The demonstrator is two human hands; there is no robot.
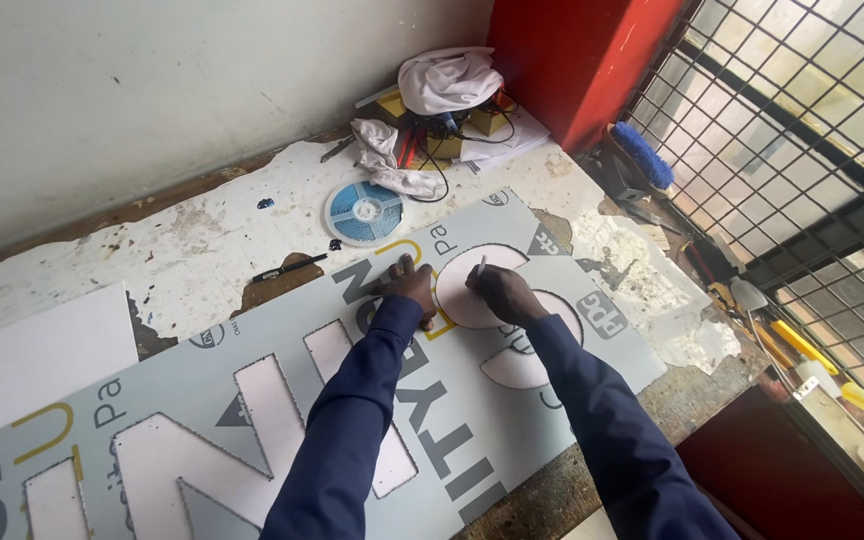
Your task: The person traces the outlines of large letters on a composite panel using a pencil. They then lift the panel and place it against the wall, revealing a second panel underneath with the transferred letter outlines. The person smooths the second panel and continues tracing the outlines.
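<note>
A: From the head camera, what are the hands doing?

B: Both rest on a long grey panel (552, 340) lying on the tabletop (202, 250). The left hand (407, 283) lies flat with its fingers released, pressing the panel beside a round white cut-out (472, 300). The right hand (502, 292) has its fingers clenched round a thin pale tool (479, 264), tip at the cut-out's 12 o'clock edge.

A: How far along does the work look?

B: Judging by the panel, the angular letter shapes (272, 400) toward 8 o'clock already show white with dotted edges; the round shapes under the hands seem to be the ones in hand.

A: Anything around it?

B: A blue-and-white reel (364, 212) and a black pen (287, 268) at 11 o'clock, white rags (449, 78) at 12, a blue brush (642, 155) at 1 o'clock.
</note>
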